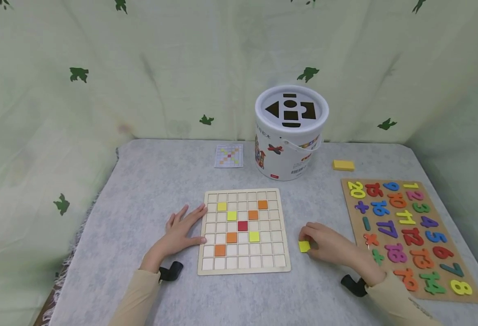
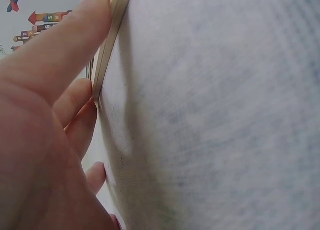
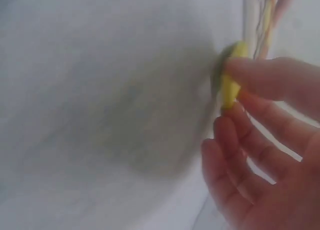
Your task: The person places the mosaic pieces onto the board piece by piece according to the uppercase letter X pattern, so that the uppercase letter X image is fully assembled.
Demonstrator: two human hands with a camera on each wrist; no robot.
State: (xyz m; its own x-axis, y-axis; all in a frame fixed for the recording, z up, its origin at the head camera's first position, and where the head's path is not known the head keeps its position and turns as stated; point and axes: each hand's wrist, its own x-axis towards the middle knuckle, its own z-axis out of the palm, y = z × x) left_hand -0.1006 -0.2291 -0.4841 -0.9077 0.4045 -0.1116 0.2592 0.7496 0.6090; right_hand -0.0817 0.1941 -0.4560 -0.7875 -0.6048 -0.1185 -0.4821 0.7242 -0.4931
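Observation:
A wooden grid board point(image 1: 244, 269) lies in the middle of the table, with several yellow and orange square tiles and one red tile point(image 1: 243, 226) in its cells, forming diagonals. My left hand point(image 1: 180, 233) rests at the board's left edge, fingers spread, thumb and fingertips touching the rim; the left wrist view shows the board's edge point(image 2: 106, 54) against them. To the right of the board, my right hand point(image 1: 328, 243) pinches a yellow square tile point(image 1: 304, 246) between thumb and fingers. In the right wrist view that tile point(image 3: 231, 84) appears edge-on, close to the tabletop.
A small pattern card point(image 1: 229, 156) lies behind the board, beside a white bucket point(image 1: 292, 136) with shaped holes in its lid. A yellow block point(image 1: 343, 165) sits back right. A number board point(image 1: 363, 217) with colourful numerals fills the right side, partly under the right forearm.

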